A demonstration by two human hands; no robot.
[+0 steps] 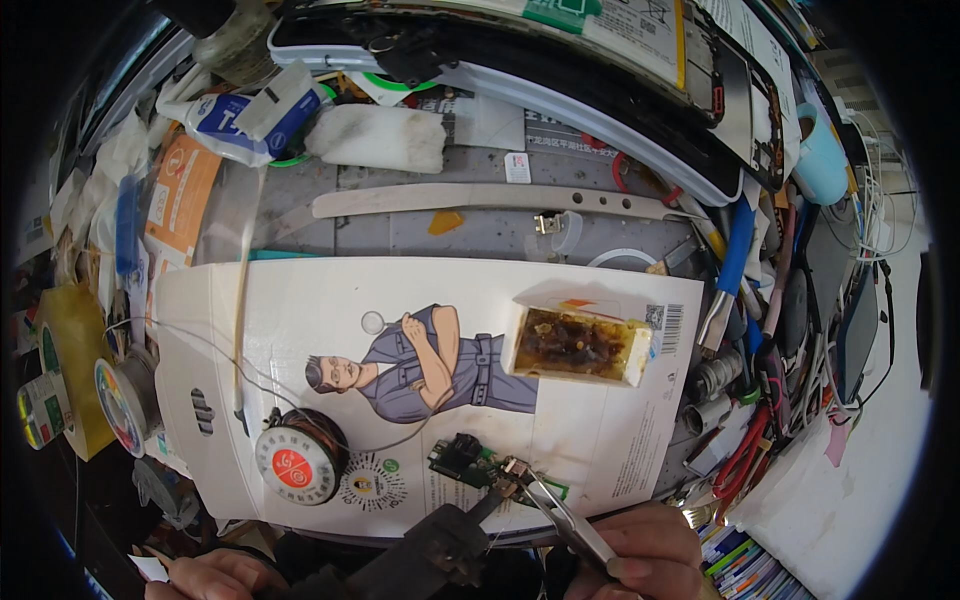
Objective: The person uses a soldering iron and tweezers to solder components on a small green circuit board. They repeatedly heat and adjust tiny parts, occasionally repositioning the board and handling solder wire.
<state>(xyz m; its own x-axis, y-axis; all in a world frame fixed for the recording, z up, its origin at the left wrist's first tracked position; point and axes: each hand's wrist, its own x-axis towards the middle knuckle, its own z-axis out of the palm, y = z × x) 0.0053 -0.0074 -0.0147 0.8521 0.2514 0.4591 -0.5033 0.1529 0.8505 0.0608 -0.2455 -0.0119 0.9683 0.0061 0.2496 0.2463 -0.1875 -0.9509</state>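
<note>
Tweezers [578,530] are held in my right hand [650,552], closed around them at the lower right. Their tips meet a small metal part [513,472] on a green circuit board [460,460], which lies at the near edge of a white printed box panel. My left hand [220,575] is curled at the lower left edge, partly cut off. From its side a black tool [430,550] with a narrow grey tip reaches to the board, close to the same part; the grip itself is mostly hidden.
A reel of thin wire [297,462] stands left of the board. An open box of brown flux [575,345] sits on the white panel [240,300]. Beyond lie a grey strap [480,198], a white roll [375,137] and a blue-white tube [255,120]. Tools and cables crowd the right.
</note>
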